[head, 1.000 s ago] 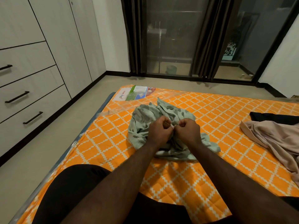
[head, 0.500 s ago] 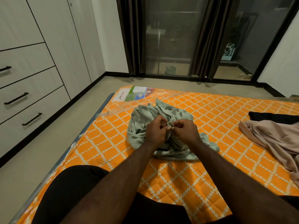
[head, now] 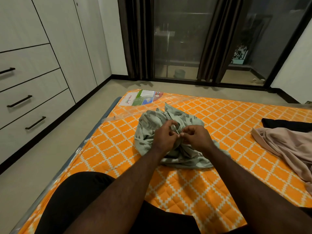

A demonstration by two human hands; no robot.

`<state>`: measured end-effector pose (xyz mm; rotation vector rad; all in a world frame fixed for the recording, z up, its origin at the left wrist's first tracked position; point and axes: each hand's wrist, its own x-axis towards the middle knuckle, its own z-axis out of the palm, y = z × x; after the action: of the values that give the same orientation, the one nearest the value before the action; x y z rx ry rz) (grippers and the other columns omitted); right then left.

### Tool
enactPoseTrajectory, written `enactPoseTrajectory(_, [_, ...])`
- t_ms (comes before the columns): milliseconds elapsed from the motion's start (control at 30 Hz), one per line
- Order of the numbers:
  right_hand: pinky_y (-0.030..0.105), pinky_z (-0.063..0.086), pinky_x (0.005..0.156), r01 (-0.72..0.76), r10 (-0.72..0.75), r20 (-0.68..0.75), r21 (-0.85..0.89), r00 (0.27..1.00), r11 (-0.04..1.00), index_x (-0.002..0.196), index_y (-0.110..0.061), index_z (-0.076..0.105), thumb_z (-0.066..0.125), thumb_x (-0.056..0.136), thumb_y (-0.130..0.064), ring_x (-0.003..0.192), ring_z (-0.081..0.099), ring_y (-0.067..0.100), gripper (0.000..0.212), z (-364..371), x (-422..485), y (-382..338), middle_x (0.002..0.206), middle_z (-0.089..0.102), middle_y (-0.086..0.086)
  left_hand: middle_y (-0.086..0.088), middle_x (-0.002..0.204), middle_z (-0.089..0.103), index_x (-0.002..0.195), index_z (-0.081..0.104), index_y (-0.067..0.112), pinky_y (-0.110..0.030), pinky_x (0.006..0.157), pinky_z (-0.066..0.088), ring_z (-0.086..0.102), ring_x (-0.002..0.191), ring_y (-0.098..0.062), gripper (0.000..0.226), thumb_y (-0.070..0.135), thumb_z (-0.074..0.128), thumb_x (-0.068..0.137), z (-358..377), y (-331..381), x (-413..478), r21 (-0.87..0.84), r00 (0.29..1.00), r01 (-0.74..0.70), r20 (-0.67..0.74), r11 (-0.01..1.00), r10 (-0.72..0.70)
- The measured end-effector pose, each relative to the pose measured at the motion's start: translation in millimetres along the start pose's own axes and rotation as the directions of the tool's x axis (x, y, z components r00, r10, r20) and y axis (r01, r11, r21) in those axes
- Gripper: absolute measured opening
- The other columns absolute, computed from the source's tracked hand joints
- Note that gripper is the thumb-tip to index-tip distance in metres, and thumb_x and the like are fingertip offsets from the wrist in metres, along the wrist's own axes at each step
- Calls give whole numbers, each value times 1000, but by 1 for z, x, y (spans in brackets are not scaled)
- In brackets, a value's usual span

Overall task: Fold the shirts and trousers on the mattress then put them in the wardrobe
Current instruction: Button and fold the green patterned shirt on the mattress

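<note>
A crumpled pale green shirt (head: 148, 125) with grey blotches lies bunched in the middle of the orange patterned mattress (head: 228, 122). My left hand (head: 164, 135) and my right hand (head: 196, 137) meet over it, fingertips pinching a small fold of its cloth between them. A beige garment (head: 287, 146) lies spread at the right edge of the mattress, with a black garment (head: 283, 123) behind it. The wardrobe (head: 50, 48), white with closed doors and drawers with black handles, runs along the left wall.
My black-clad legs (head: 72, 200) rest on the near edge of the mattress. A printed label (head: 141, 99) under clear plastic sits at the far left corner. Beige floor lies between mattress and wardrobe. Dark curtains (head: 135, 38) and glass doors stand behind.
My hands went from closed fists pressed together on the shirt to fingers loosened, pinching a small piece of the cloth between the fingertips. The shirt stays bunched in the same place.
</note>
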<state>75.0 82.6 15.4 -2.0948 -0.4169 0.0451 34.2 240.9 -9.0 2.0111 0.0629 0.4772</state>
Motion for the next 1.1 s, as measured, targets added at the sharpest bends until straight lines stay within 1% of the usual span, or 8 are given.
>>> enactPoseTrajectory(133, [49,64,73,-3,2,105,16,994,1000,91,-9,74,72,94,-6,77,75,27,4,-10,0,-2,81,75,12,8,68,68,133,64,33,-22,58,53,60,57,0,50,18,76,87,-5,0,-1,54,979,-164,131,985,156])
enactPoseTrajectory(300, [43,65,72,-3,1,108,23,994,1000,93,-10,78,76,91,-9,75,76,21,3,-13,0,-1,78,77,6,1,95,71,107,78,18,-37,75,58,64,83,-10,25,21,80,83,-3,-1,3,206,972,-233,77,950,222])
enactPoseTrajectory(433, [43,65,70,31,-31,68,1,997,1000,94,-10,79,79,89,-11,72,76,19,6,-10,2,0,78,78,3,1,105,55,88,77,15,-34,79,50,51,99,-17,16,23,84,77,-2,-4,4,312,964,-245,-24,918,265])
enactPoseTrajectory(567, [42,65,68,69,-69,33,-3,997,998,92,-12,79,79,89,-11,70,76,18,3,-12,4,1,77,77,1,7,115,61,86,70,21,-37,88,36,48,117,-20,13,30,76,81,-3,-1,3,446,942,-307,19,841,334])
enactPoseTrajectory(700, [32,63,63,110,-109,9,-43,994,993,91,-12,79,78,90,-13,65,74,12,2,-13,4,-2,75,76,-2,11,81,58,80,62,21,-36,83,33,51,85,-12,11,26,71,84,-3,5,2,419,953,-288,36,861,301])
enactPoseTrajectory(833, [18,54,56,168,-170,-8,-138,985,976,89,-14,79,78,90,-17,59,69,3,3,-9,3,-5,68,72,-9,12,68,46,73,52,22,-33,74,33,45,65,-14,21,19,69,85,-2,11,-1,397,959,-260,0,880,283])
enactPoseTrajectory(1000, [12,43,57,208,-221,-37,-217,975,954,88,-19,78,79,89,-20,62,63,-3,2,-8,4,-5,64,63,-20,3,79,61,85,62,17,-33,67,43,56,74,-17,7,23,66,89,0,9,-1,341,969,-227,-13,912,246])
enactPoseTrajectory(1100, [16,50,59,190,-197,-31,-166,980,968,90,-17,78,78,89,-18,65,67,1,2,-7,3,-1,68,67,-16,2,90,69,95,69,19,-33,72,52,61,82,-13,7,19,69,88,0,8,1,278,966,-243,-19,929,258])
